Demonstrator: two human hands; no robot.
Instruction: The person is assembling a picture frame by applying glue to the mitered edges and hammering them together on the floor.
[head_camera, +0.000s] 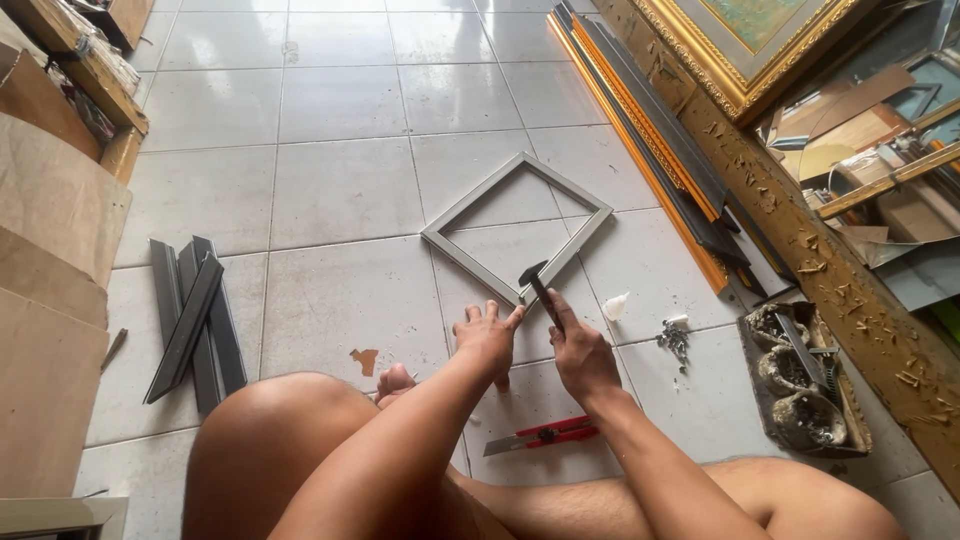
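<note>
camera placement: single head view

one camera, worn on the person's head, looks steeply down and forward over the bent knees to the tiled floor (340, 190). it sits close: forearms fill the lower frame, and both hands are near centre. the wooden bench (860, 300) bounds the right edge. no second view shares the scene.

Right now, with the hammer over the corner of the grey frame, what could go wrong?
1. The left hand steadies the frame corner, fingertips right beside the hammer head; a slightly off blow could hit them.
2. The grey frame lies loose on smooth floor tiles, so a strike might shift it or open the corner joint.
3. The red-handled cutter lies close under the right hand and forearm; a careless reach could brush it, though whether its blade is exposed is unclear.
</note>
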